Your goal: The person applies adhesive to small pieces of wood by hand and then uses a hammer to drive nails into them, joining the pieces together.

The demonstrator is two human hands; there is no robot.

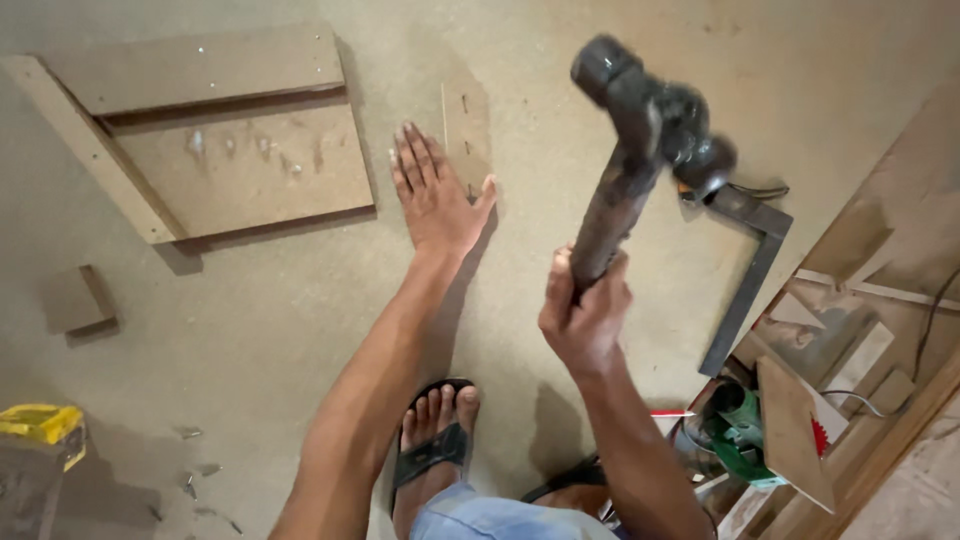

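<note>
My left hand (432, 195) lies flat on the large board underfoot, fingers spread, its thumb against a narrow wooden strip (466, 135) that stands on edge. My right hand (585, 315) grips the handle of a dark hammer (640, 130), raised and blurred above the board, its head to the upper right of the strip. My left foot in a black sandal (432, 445) stands below my left forearm.
A framed wooden panel (215, 135) lies at the upper left, a small wood block (78, 298) below it. A metal try square (748, 265) lies to the right. A green power tool (740, 430), offcuts and cables sit at the lower right. Loose nails (195, 475) and a yellow object (42, 425) are at the lower left.
</note>
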